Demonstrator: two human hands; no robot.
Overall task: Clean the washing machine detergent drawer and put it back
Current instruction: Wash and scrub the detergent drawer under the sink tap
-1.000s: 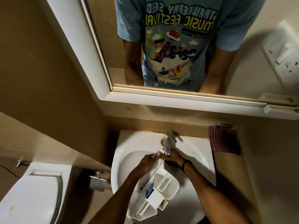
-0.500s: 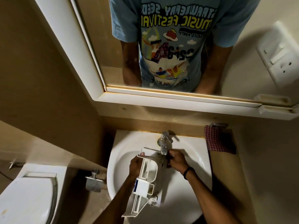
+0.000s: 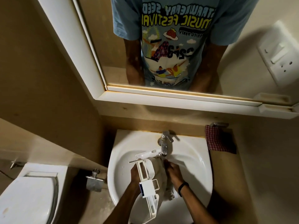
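Observation:
The white plastic detergent drawer (image 3: 148,180) stands on its side over the white sink basin (image 3: 197,160), its far end just below the chrome tap (image 3: 164,143). My left hand (image 3: 135,173) grips the drawer's left side from behind and is partly hidden by it. My right hand (image 3: 174,172) rests against the drawer's right face, fingers pointing up toward the tap's spout. What the right hand holds is hidden; I cannot tell whether it grips anything. A blue insert shows at the drawer's middle.
A red checked cloth (image 3: 217,139) hangs right of the sink. A white toilet (image 3: 27,196) sits at lower left, a metal wall fitting (image 3: 95,180) beside the basin. The mirror (image 3: 161,46) with a white frame hangs above; a white soap dish (image 3: 275,109) sits at its right.
The drawer has been turned from lying flat in the basin to standing on its side under the tap. My right hand moved from the tap down onto the drawer.

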